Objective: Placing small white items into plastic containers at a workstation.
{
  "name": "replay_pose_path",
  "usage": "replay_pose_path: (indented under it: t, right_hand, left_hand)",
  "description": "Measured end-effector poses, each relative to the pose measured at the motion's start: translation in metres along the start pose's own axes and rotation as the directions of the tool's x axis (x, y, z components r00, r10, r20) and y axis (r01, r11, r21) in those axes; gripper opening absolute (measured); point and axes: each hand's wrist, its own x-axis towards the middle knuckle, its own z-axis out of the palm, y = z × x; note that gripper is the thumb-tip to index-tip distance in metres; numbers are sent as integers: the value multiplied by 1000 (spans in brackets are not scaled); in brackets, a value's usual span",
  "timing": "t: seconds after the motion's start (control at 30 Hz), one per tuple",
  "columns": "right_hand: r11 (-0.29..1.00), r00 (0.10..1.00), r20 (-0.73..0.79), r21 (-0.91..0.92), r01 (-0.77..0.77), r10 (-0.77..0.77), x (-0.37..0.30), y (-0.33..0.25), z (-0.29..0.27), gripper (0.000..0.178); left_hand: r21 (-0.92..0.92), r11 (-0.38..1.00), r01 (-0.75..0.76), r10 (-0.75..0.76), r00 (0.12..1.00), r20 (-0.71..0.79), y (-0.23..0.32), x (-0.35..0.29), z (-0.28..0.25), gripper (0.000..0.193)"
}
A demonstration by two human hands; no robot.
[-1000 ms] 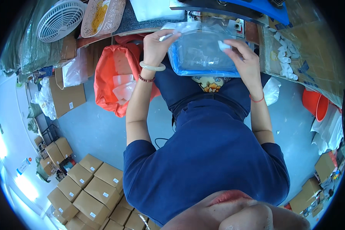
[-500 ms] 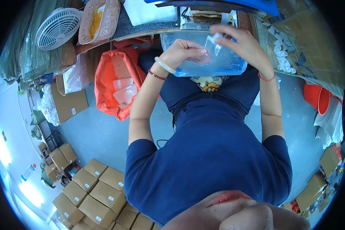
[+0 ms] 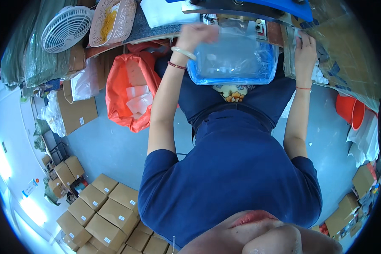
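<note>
My left hand (image 3: 199,35) is smeared by motion at the table's edge, beside the metal-framed machine (image 3: 260,28); its fingers cannot be made out. Over at the cardboard box (image 3: 288,53) on the right, my right hand (image 3: 305,48) has its fingers curled down among white pieces (image 3: 319,76). Whatever they pinch is hidden. Between my arms, a container lined with blue plastic (image 3: 264,76) sits over my lap, with clear plastic bags (image 3: 228,59) in it.
A blue machine part (image 3: 258,6) overhangs the table. At left are a white fan (image 3: 67,29), a pink basket (image 3: 95,31) with yellow bands, and a red sack (image 3: 114,93) holding clear packets. Stacked cartons (image 3: 108,211) stand on the floor; a red bucket (image 3: 347,111) is at right.
My hands have parted, and the clear bag is gone from between them. The left one moved up to the machine; the right one swung right to the cardboard box.
</note>
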Motion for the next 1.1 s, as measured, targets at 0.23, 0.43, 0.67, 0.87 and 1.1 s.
replay_pose_path:
  t: [0.23, 0.43, 0.67, 0.87, 1.1]
  right_hand:
    - [996, 984, 166, -73, -49, 60, -6, 16, 1, 28]
    - [995, 986, 161, -100, -20, 36, -7, 24, 15, 35]
    - [1000, 956, 294, 15, -24, 19, 1, 29, 15, 29]
    - [983, 982, 147, 127, -135, 116, 3, 12, 1, 26]
    - [886, 994, 59, 452, -106, 89, -8, -35, -41, 25]
  left_hand:
    - [926, 263, -271, 743, 670, -14, -59, -15, -26, 41]
    - [845, 424, -327, 806, 562, -187, -57, -19, -39, 16]
    - [853, 366, -373, 821, 561, -107, -54, -18, -48, 18]
    - [890, 313, -331, 862, 493, -119, -38, -32, -36, 20]
    - [266, 883, -387, 464, 809, -361, 10, -77, 24, 19]
